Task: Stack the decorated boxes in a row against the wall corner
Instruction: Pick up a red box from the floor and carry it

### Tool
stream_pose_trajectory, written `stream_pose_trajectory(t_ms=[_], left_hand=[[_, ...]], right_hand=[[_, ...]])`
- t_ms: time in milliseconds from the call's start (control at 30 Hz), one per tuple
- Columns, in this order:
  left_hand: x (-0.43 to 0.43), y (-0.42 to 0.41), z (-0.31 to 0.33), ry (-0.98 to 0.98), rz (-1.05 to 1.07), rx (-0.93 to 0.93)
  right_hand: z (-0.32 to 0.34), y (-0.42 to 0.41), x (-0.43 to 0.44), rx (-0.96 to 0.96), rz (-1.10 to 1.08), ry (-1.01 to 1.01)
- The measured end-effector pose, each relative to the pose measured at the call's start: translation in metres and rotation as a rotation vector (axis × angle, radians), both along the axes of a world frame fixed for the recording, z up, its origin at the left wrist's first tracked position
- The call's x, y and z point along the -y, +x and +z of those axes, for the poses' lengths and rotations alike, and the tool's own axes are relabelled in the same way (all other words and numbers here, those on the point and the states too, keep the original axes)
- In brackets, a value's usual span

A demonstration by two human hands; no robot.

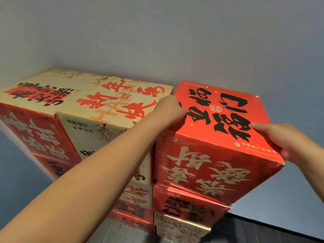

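A person steadies the topmost red box [220,116] on the right-hand column of a row of decorated cartons stacked against a grey-blue wall [175,41], its left side just beside a cream box [112,100] crowning the neighbouring column. The left hand [171,109], at the end of an arm stretched long across the frame, curls its fingers over the box's upper left edge at the gap between the two cartons; the right hand [280,139] clasps the near right corner, thumb laid flat on the lid and fingers wrapped down the side, out of view. The carton looks to be stiff printed cardboard, smooth enough to slip, its weight impossible to tell; opposite edges, as here, seem the safest purchase. It appears to overhang the lower boxes [189,206] slightly and may need squaring, with dark floor [263,230] below
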State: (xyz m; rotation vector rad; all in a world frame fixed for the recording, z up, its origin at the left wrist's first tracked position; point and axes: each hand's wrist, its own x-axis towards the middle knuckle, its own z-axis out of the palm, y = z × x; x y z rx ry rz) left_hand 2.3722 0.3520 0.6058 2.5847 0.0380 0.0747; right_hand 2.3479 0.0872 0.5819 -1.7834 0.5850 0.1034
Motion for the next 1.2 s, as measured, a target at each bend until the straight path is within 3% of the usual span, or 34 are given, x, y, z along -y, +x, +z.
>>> stream_pose_trajectory(t_ms=[100, 300, 367, 500, 700, 1200], left_hand=[[-0.016, 0.011, -0.008, 0.052, -0.004, 0.125], [-0.035, 0.021, -0.010, 0.094, -0.021, 0.333], [-0.048, 0.030, -0.014, 0.112, -0.062, 0.275], [-0.060, 0.036, -0.036, 0.272, -0.177, -0.073], [-0.061, 0.030, -0.033, 0.199, -0.231, -0.055], [-0.066, 0.019, -0.037, 0.269, -0.262, 0.000]], right_hand=[[-0.012, 0.012, 0.001, 0.001, 0.036, -0.080], [-0.007, 0.009, 0.009, -0.071, 0.206, 0.037], [-0.010, 0.005, 0.006, -0.084, 0.244, 0.063], [-0.017, -0.003, 0.000, -0.053, 0.168, 0.162], [-0.011, -0.010, 0.004, -0.022, 0.126, 0.152], [-0.026, -0.026, 0.002, 0.055, 0.100, 0.159]])
